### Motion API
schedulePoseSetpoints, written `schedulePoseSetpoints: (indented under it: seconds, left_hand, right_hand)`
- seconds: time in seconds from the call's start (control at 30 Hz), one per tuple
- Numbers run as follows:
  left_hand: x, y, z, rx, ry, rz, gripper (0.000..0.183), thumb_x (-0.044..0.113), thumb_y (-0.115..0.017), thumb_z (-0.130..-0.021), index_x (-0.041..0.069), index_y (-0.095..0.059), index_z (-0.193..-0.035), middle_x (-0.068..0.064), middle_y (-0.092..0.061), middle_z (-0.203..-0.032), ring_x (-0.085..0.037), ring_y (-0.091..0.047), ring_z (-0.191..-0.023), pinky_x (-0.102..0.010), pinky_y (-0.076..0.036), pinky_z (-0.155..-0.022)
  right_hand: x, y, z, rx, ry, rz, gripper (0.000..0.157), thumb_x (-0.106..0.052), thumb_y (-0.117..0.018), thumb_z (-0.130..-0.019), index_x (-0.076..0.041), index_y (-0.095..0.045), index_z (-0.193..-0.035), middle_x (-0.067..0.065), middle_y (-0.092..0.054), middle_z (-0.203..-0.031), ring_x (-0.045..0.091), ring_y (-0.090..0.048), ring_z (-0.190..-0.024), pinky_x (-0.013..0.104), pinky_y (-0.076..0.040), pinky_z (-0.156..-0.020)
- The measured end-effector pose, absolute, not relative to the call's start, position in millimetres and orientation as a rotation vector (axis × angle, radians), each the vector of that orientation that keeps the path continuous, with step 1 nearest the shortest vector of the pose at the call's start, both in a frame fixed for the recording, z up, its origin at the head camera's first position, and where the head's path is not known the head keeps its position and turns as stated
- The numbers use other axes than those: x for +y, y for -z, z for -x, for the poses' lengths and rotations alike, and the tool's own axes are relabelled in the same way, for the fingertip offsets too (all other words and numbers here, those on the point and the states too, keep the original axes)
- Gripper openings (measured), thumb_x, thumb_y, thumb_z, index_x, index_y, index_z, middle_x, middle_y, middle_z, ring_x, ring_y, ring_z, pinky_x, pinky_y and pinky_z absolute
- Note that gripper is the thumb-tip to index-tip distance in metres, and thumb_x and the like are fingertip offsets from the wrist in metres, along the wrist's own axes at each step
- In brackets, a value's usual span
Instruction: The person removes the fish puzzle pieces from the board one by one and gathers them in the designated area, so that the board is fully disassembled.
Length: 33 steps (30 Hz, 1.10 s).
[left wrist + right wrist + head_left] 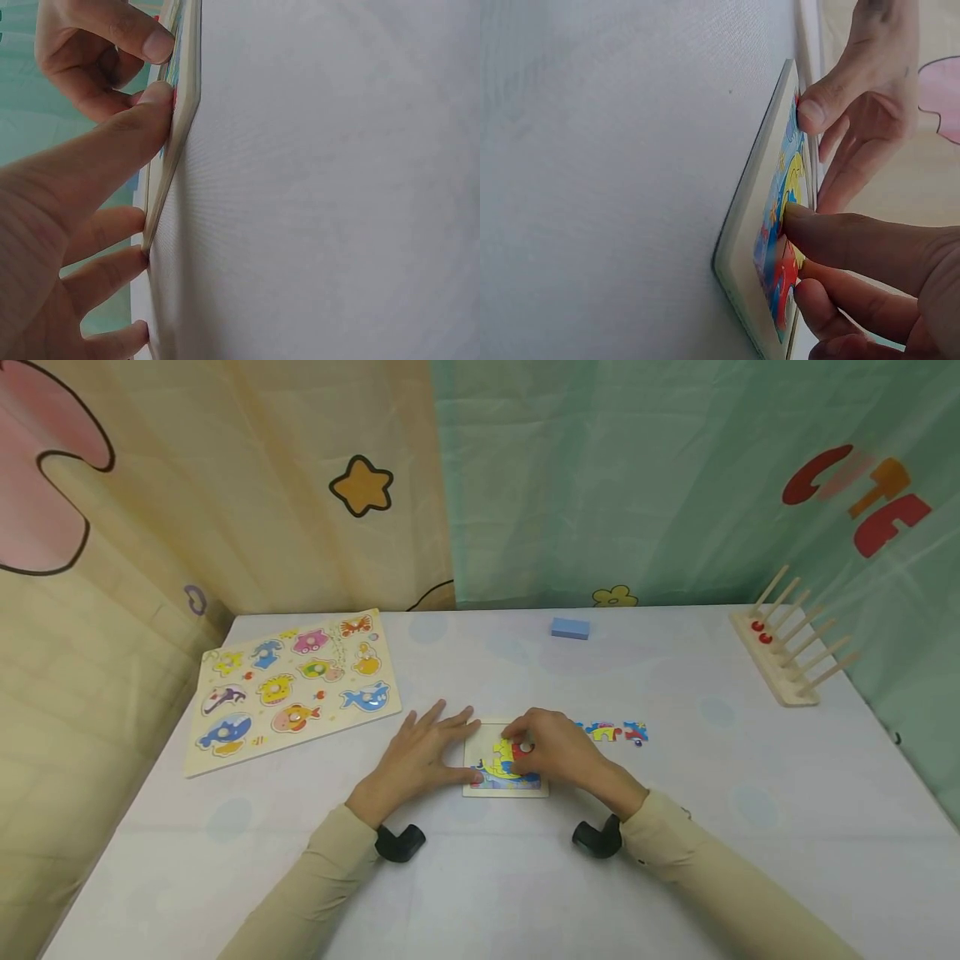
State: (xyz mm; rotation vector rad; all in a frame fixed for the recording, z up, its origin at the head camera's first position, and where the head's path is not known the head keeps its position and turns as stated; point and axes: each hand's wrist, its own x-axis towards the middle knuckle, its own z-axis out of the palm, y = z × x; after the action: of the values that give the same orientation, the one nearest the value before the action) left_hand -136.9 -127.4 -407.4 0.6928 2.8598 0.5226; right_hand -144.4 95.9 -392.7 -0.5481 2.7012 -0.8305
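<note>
A small jigsaw puzzle in a pale wooden frame (506, 793) lies on the table, its lower part filled with yellow, red and blue pieces. Fingers spread, my left hand (423, 756) rests at the frame's left side. Its thumb (142, 124) presses on the puzzle near the lower left corner. My right hand (558, 747) is over the right half. Its curled thumb and fingers pinch a red and yellow puzzle piece (786, 262), partly hidden by the fingertips. Just right of this hand lie several loose puzzle pieces (603, 732) in a row.
A large wooden peg puzzle board (255, 702) with sea animals lies at the left. Toward the back is a blue block (570, 628). At the far right stands a wooden peg rack (780, 668) with red beads. Curtains (600, 485) hang behind the table.
</note>
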Motion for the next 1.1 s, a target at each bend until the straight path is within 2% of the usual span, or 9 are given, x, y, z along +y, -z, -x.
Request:
schedulePoseSetpoints:
  seconds: [0.43,0.97,1.1]
  left_hand:
    - [-127.9,407.4,136.4,2.849,-0.536,-0.695,0.081,0.054,-0.079,-0.075,0.016,-0.055,-0.142,0.0,-0.041,-0.153,-0.036,-0.02,-0.147,-0.065,-0.012,-0.115]
    - [-128.2,405.8,137.4,2.833,-0.531,-0.676,0.081,0.053,-0.079,-0.076,0.016,-0.053,-0.143,-0.001,-0.04,-0.154,-0.036,-0.019,-0.147,-0.064,-0.011,-0.115]
    - [-127.8,405.6,137.6,2.834,-0.528,-0.678,0.082,0.054,-0.079,-0.076,0.016,-0.053,-0.143,-0.001,-0.04,-0.153,-0.035,-0.019,-0.148,-0.063,-0.011,-0.115]
  right_hand:
    - [94.5,391.0,140.7,2.671,0.865,0.486,0.038,-0.015,-0.084,-0.077,-0.012,-0.071,-0.112,-0.003,-0.061,-0.084,0.014,-0.054,-0.074,0.026,-0.046,-0.061]
    - [96.4,393.3,140.5,2.688,0.947,0.526,0.04,-0.012,-0.085,-0.076,-0.015,-0.065,-0.11,-0.002,-0.061,-0.086,0.015,-0.053,-0.076,0.028,-0.046,-0.063]
    - [98.9,394.3,139.9,2.669,1.046,0.57,0.035,-0.011,-0.083,-0.077,-0.015,-0.065,-0.107,-0.003,-0.064,-0.088,0.014,-0.054,-0.072,0.028,-0.048,-0.063]
